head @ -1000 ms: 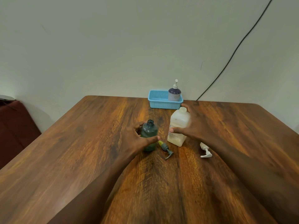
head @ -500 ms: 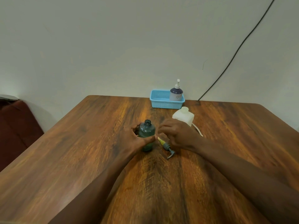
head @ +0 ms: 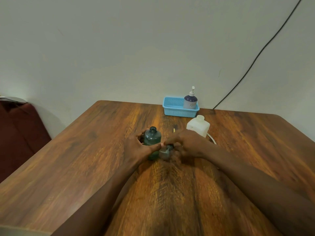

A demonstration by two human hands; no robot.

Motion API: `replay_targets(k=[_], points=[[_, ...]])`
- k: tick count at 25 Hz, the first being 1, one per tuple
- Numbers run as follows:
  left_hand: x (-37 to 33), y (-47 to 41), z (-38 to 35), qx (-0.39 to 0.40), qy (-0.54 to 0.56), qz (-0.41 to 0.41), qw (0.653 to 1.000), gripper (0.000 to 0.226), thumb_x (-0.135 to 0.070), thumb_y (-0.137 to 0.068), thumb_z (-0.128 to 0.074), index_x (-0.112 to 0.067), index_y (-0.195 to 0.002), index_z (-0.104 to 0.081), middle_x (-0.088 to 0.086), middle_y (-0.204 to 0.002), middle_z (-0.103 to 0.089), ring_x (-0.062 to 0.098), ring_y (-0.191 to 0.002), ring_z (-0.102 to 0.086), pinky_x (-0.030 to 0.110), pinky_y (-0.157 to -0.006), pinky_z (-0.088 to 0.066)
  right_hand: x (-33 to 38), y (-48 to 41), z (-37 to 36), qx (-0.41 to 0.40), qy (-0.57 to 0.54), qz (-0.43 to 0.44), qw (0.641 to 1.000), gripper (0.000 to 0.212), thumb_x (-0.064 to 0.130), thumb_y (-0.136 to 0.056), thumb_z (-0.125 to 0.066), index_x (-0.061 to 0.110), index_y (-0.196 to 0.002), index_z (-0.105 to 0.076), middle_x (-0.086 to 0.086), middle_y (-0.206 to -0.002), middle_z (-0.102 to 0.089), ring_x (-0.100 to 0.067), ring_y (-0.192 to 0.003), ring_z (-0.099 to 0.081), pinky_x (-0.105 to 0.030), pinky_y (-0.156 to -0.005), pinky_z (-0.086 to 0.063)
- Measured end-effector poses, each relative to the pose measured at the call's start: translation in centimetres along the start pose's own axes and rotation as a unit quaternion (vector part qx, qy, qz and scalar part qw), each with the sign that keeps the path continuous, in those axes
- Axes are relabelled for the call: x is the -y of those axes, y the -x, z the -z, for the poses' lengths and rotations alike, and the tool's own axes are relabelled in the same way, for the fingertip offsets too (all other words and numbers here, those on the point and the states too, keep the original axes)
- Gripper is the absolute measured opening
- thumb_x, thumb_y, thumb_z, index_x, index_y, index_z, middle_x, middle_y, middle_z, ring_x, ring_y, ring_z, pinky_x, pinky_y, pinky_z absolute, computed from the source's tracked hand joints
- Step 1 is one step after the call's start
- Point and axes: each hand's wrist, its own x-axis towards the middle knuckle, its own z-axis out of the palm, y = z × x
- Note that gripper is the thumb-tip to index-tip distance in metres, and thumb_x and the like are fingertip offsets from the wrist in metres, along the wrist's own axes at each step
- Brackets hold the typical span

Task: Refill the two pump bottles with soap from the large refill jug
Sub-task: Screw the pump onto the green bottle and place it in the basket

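Note:
A small green bottle point(head: 152, 138) with its neck uncapped stands upright mid-table, and my left hand point(head: 136, 147) is wrapped around its left side. Just to its right, my right hand point(head: 185, 144) grips the grey-green pump head point(head: 166, 151), which is blurred and lifted off the wood, its tube pointing up and back. Behind my right hand stands the white refill jug point(head: 198, 126), uncapped. A purple pump bottle point(head: 190, 101) with a white pump sits in the blue basket point(head: 173, 110) by the wall.
The wooden table point(head: 95, 150) ends at a white wall. A white pump tube point(head: 211, 138) shows beside the jug, mostly hidden by my right wrist. A black cable point(head: 255, 58) runs up the wall at right. A dark red seat point(head: 18, 130) stands off the left edge.
My right hand let go of the jug, moved left to the pump head lying on the table, and has picked it up. My left hand stayed on the green bottle.

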Motion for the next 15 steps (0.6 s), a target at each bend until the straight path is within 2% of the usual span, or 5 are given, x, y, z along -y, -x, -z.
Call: replay_targets(k=[3,7,9,11,15], points=[[0.1,-0.1,0.3,-0.016,0.003,0.003,1.000,0.070,-0.039,-0.061,-0.095,-0.036,-0.120,-0.059,-0.020,-0.105,-0.068,-0.008,-0.093,-0.066,0.009,-0.077,-0.053,0.5,-0.3,2.5,-0.138,-0.055,0.019,0.989,0.030,0.012,-0.087,-0.069,0.022,-0.114,-0.074,0.006,-0.106,-0.075,-0.013,-0.099,-0.066,-0.038,-0.088,-0.056],[-0.1,-0.1,0.5,-0.017,0.003,0.006,1.000,0.072,-0.039,-0.060,-0.095,-0.031,-0.123,-0.061,-0.020,-0.105,-0.067,-0.008,-0.093,-0.064,0.009,-0.079,-0.053,2.1,-1.0,4.4,-0.295,-0.245,-0.043,0.923,0.039,0.010,-0.086,-0.080,0.021,-0.122,-0.070,0.014,-0.111,-0.071,-0.011,-0.105,-0.072,-0.024,-0.091,-0.059],[-0.2,-0.1,0.3,-0.006,0.003,0.013,1.000,0.075,-0.044,-0.058,-0.094,-0.026,-0.125,-0.065,-0.021,-0.103,-0.066,-0.008,-0.093,-0.064,0.011,-0.079,-0.053,2.6,-1.7,5.4,-0.323,-0.326,-0.055,0.887,0.041,0.010,-0.088,-0.079,0.014,-0.128,-0.067,0.005,-0.116,-0.073,-0.013,-0.109,-0.072,-0.032,-0.093,-0.060],[-0.1,-0.1,0.0,0.003,-0.007,0.016,1.000,0.079,-0.053,-0.055,-0.092,-0.026,-0.125,-0.066,-0.018,-0.105,-0.069,-0.004,-0.093,-0.065,0.016,-0.080,-0.055,2.9,-2.1,6.3,-0.333,-0.370,-0.053,0.866,0.044,0.011,-0.090,-0.077,0.012,-0.132,-0.065,-0.004,-0.120,-0.074,-0.016,-0.111,-0.072,-0.041,-0.094,-0.060],[0.4,-0.4,-0.5,0.012,-0.024,0.015,1.000,0.084,-0.055,-0.055,-0.093,-0.021,-0.127,-0.068,-0.009,-0.115,-0.073,0.002,-0.098,-0.067,0.023,-0.084,-0.059,3.0,-2.2,6.9,-0.341,-0.380,-0.054,0.858,0.043,0.013,-0.091,-0.076,0.012,-0.132,-0.065,-0.006,-0.122,-0.073,-0.020,-0.111,-0.072,-0.048,-0.095,-0.060]])
